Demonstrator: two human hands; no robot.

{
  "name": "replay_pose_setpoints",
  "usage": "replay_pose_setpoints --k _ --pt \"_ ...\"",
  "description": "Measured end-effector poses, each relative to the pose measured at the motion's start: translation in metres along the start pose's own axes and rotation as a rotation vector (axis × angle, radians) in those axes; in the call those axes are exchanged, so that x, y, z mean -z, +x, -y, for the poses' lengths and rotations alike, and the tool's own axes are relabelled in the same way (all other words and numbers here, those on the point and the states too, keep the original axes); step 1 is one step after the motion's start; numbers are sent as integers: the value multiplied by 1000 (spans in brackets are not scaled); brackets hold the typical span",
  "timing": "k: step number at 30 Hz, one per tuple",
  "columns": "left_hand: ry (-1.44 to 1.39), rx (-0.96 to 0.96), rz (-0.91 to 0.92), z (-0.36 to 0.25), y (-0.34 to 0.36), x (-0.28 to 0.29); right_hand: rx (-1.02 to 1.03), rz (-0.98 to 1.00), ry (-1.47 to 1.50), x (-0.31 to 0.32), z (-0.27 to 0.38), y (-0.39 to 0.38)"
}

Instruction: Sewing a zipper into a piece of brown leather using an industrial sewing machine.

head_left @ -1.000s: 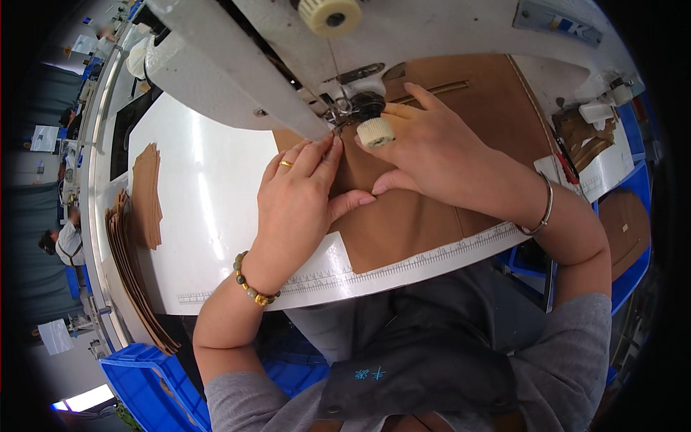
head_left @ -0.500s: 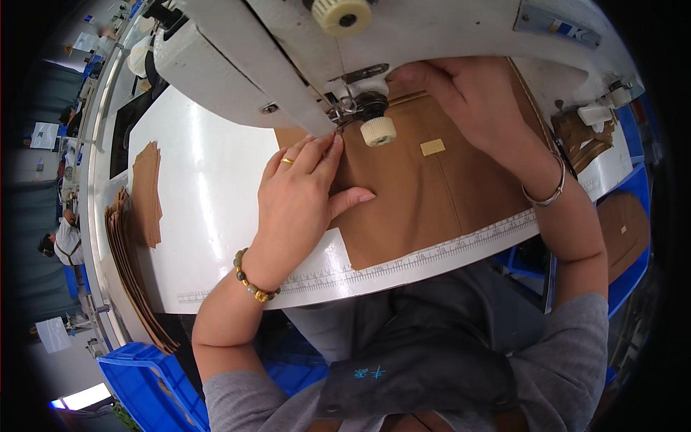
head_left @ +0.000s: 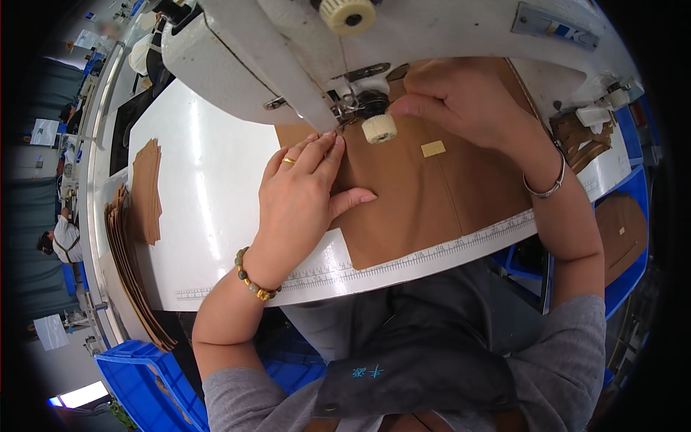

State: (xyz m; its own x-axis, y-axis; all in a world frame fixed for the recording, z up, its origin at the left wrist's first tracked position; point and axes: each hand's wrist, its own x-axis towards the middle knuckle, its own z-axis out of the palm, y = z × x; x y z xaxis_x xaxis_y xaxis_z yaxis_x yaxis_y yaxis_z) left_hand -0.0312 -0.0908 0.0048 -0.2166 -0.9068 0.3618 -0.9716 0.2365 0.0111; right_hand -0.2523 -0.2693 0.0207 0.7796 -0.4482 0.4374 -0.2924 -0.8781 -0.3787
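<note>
A brown fabric panel (head_left: 403, 194) with a small pale yellow label (head_left: 433, 149) lies on the white sewing table, partly under the head of a white sewing machine (head_left: 237, 65). My left hand (head_left: 302, 180) rests on the panel's left edge, fingers stretched out with their tips close to the needle area (head_left: 344, 115), thumb spread to the right. To the right of the cream thread-tension knob (head_left: 379, 128), my right hand (head_left: 461, 101) is curled over the panel. Its fingertips are partly hidden, and what they hold, if anything, cannot be made out. A dark oval part shows beside them.
Brown cut pieces (head_left: 146, 191) lie at the table's left, beside a hanging stack of brown strips (head_left: 129, 266). A printed ruler (head_left: 403, 261) follows the front edge. Blue bins stand at lower left (head_left: 144, 360) and right (head_left: 637, 245). Another person (head_left: 66, 237) sits far left.
My right hand has drawn slightly right and down from the machine, with its fingers more curled, uncovering a dark oval part. My left hand has hardly moved.
</note>
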Motion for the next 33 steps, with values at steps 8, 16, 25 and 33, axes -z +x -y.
replay_pose_setpoints --k 8,16,25,33 --pt "-53 29 5 3 0 -3 200 210 -176 -7 8 -8" --pt "-57 57 42 5 -3 -5 404 74 -21 -6 65 -20" --pt "-236 43 38 6 -8 -3 3 -236 232 -32 155 -19" --pt "-467 -5 -69 11 -22 -17 -50 -656 652 -62 184 30"
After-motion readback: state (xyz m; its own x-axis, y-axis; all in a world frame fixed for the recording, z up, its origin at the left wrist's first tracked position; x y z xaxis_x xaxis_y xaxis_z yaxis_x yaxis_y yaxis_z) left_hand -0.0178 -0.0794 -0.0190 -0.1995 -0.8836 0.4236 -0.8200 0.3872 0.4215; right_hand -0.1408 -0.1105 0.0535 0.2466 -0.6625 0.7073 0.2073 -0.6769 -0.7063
